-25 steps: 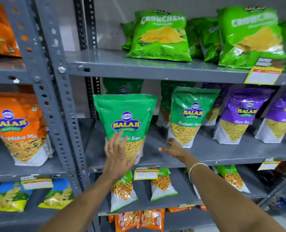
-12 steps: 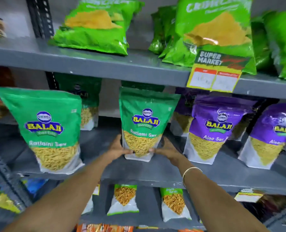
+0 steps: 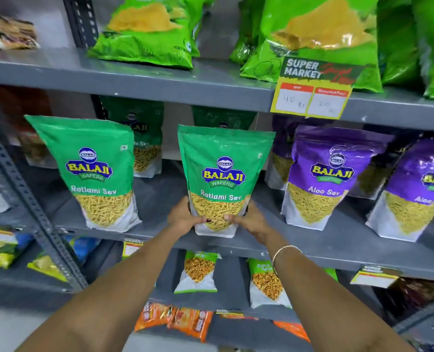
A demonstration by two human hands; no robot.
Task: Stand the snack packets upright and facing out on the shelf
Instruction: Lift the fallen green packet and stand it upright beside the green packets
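**shelfnoob:** Green sev pack (image 3: 222,179) in the middle of the shelf (image 3: 312,246), is it sitting right? Can't tell what the hands are doing.

**aisle_rat:** Both hands clamp its bottom corners, left hand (image 3: 185,217) on its left edge, right hand (image 3: 249,221) on its right. Thumbs are pressed across the front low down, nearly meeting; the other fingers are tucked behind, so I can't see them. Pack sits right between the palms, equally close to each.

**shelfnoob:** Which way's it facing?

**aisle_rat:** Label straight out at the camera, long axis vertical, top leaning a touch back maybe. Base is at the front lip. Next to it stand another green pack (image 3: 94,171) and a purple pack (image 3: 325,179), both upright. I'd guess only a small squaring nudge is left.
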